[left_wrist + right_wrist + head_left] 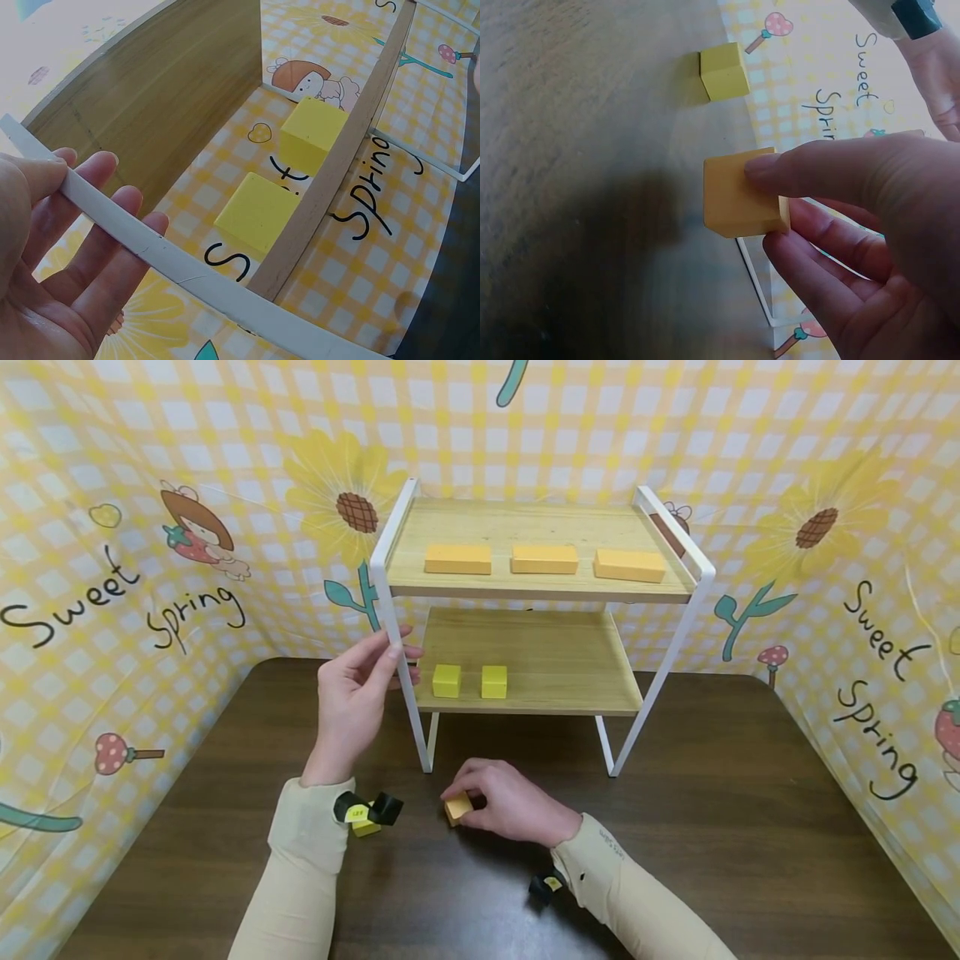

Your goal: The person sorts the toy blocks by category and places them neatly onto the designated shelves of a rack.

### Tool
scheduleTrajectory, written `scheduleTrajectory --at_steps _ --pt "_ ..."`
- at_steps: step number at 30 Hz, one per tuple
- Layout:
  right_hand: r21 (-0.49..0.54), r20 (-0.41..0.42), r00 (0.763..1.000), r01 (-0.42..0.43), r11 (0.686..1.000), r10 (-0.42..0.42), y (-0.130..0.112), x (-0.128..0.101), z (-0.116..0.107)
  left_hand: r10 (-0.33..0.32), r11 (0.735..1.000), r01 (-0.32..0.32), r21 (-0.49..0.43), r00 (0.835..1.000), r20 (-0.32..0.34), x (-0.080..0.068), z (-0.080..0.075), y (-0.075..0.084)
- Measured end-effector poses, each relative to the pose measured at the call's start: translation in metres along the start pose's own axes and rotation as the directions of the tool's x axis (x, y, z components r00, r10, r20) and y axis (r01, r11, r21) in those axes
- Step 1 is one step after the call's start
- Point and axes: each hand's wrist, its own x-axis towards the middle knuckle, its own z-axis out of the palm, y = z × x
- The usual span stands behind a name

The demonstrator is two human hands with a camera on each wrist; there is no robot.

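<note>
Orange cube (457, 808) low over dark table (712, 793), just before shelf rack; our right hand (510, 800) pinches it, thumb against fingers. Our left hand (352, 697) grips white frame post (395, 635), fingers wrapped. Yellow cube (723, 71) lies near, apart. Two yellow cubes (470, 682) sit on lower shelf (555, 668).

A staged recording booth rather than a lived-in room: a dark wooden table (750, 827) is walled on three sides by yellow gingham backdrop (112, 485) printed with sunflowers and "Sweet Spring", with a small two-tier shelf (540, 585) at the table's far edge.
</note>
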Motion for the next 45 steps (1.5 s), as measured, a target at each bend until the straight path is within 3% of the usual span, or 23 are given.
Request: scheduleTrajectory --at_steps 24,35,45 --pt "0.015 -0.089 0.995 -0.040 0.999 0.041 -0.007 -0.011 -0.024 0.000 1.000 0.000 0.004 1.000 0.003 -0.001 -0.001 -0.001" --pt "0.048 -0.103 0.989 -0.099 0.994 0.103 -0.011 -0.015 -0.035 -0.001 1.000 0.001 0.005 1.000 -0.001 0.000 0.000 -0.001" --pt "0.016 -0.158 0.985 -0.065 0.998 0.067 -0.018 -0.020 -0.043 -0.003 1.000 0.003 -0.003 1.000 0.001 0.000 0.000 -0.001"
